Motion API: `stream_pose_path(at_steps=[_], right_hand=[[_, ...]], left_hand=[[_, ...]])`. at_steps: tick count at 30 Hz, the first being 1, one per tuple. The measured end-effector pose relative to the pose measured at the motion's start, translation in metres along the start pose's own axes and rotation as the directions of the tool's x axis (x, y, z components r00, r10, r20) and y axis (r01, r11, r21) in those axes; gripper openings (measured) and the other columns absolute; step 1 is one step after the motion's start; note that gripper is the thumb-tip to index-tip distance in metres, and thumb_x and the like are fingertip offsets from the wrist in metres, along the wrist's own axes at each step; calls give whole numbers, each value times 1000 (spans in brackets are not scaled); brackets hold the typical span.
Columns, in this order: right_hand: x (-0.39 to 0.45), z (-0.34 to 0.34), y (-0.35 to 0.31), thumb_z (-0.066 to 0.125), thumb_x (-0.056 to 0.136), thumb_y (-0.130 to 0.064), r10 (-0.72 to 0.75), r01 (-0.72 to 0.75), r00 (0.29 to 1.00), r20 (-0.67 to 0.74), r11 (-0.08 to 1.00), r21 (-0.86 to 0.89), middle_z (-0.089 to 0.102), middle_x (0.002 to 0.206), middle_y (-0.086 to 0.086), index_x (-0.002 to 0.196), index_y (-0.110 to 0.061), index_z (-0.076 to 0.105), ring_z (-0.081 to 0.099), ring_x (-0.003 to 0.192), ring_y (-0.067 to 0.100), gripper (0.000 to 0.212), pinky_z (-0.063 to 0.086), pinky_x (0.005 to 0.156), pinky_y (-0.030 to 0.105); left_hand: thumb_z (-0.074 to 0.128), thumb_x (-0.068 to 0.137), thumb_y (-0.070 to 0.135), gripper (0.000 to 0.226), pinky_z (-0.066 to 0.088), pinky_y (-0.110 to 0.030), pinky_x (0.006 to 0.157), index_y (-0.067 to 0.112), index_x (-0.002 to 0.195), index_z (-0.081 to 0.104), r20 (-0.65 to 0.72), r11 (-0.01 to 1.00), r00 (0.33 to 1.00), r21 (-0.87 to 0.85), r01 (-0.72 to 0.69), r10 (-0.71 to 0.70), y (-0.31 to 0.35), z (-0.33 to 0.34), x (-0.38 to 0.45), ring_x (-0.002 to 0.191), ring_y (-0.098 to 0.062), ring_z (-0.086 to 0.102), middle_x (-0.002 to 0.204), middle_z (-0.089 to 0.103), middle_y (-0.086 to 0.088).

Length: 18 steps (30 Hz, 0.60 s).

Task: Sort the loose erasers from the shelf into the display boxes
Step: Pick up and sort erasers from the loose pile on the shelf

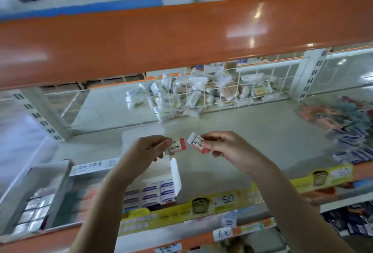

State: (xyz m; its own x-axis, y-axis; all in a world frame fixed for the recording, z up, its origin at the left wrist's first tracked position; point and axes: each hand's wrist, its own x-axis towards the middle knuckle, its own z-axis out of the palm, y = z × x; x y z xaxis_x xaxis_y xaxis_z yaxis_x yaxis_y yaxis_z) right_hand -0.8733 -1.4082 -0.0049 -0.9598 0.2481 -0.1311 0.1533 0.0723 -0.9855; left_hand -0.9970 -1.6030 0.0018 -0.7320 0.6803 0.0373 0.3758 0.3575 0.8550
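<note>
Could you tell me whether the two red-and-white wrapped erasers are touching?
Apart: the head view shows grey shelf between the left-hand eraser and the right-hand eraser.

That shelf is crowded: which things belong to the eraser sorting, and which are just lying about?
Job: left hand and right hand, each pinching a red-and-white eraser; open display box; loose eraser pile.

Lying about: wire basket of packets; price tag.

Left grip (150,149) and right grip (224,148) raised, fingers pinched.
</note>
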Motion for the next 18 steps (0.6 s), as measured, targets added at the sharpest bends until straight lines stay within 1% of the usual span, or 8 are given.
stream_pose_path(at_steps=[2, 4, 6, 9, 11, 14, 16, 18], right_hand=[[7, 17, -5, 63, 87, -17, 2, -1, 999, 38, 1000, -14, 70, 90, -1, 105, -19, 69, 59, 74, 2, 19, 45, 62, 14], [15, 36, -11, 64, 86, -16, 10, -8, 997, 77, 1000, -26, 70, 90, -1, 105, -17, 69, 59, 72, 1, 20, 45, 62, 14], [25, 56, -17, 64, 86, -16, 27, -21, 991, 128, 999, -48, 69, 91, 0, 104, -17, 68, 58, 73, 3, 19, 45, 64, 16], [41, 88, -25, 63, 87, -15, 30, -8, 979, 202, 994, -108, 68, 88, -2, 106, -16, 67, 58, 71, 3, 20, 44, 65, 18], [51, 108, -30, 61, 89, -14, 27, 12, 969, 246, 988, -152, 69, 89, -2, 109, -14, 67, 59, 69, -1, 21, 45, 63, 16], [68, 137, -36, 60, 90, -14, 10, 54, 945, 326, 981, -185, 70, 96, 2, 109, -16, 67, 62, 83, 9, 20, 48, 68, 19], [79, 157, -41, 59, 90, -14, 15, 66, 931, 364, 975, -210, 70, 96, 3, 111, -13, 66, 63, 85, 10, 22, 49, 68, 18], [88, 174, -46, 59, 91, -13, 22, 76, 913, 407, 972, -224, 70, 96, 6, 112, -11, 65, 63, 87, 12, 22, 49, 69, 18]], left_hand=[[56, 92, 22, 20, 38, -11, 54, 28, 79, 70, -3, 1000, 1000, 22, 17, -17, -7, -18, -7, 51, 1, 49, 56, 60, 14], [60, 90, 30, 19, 37, -16, 56, 21, 78, 72, -19, 998, 999, 32, 46, -45, -17, -38, -14, 49, 1, 44, 56, 57, 12], [62, 89, 29, 20, 36, -18, 56, 17, 77, 73, -35, 997, 998, 39, 62, -61, -29, -59, -21, 49, 1, 42, 54, 56, 13], [60, 89, 19, 20, 35, -14, 52, 32, 75, 67, -52, 994, 996, 72, 80, -76, -44, -91, -32, 49, 1, 44, 55, 60, 15], [61, 88, 18, 19, 35, -12, 51, 33, 77, 66, -56, 991, 995, 104, 85, -80, -53, -112, -42, 49, 2, 47, 55, 62, 17], [64, 85, 13, 27, 42, -6, 57, 37, 77, 71, -83, 991, 992, 95, 99, -91, -67, -142, -57, 59, 7, 58, 65, 68, 21], [66, 84, 16, 36, 42, -6, 58, 48, 67, 71, -117, 986, 989, 127, 110, -95, -76, -160, -66, 62, 6, 59, 69, 69, 21], [67, 83, 23, 37, 40, -7, 54, 57, 67, 67, -153, 976, 982, 166, 139, -114, -83, -174, -75, 58, 5, 55, 66, 67, 20]])
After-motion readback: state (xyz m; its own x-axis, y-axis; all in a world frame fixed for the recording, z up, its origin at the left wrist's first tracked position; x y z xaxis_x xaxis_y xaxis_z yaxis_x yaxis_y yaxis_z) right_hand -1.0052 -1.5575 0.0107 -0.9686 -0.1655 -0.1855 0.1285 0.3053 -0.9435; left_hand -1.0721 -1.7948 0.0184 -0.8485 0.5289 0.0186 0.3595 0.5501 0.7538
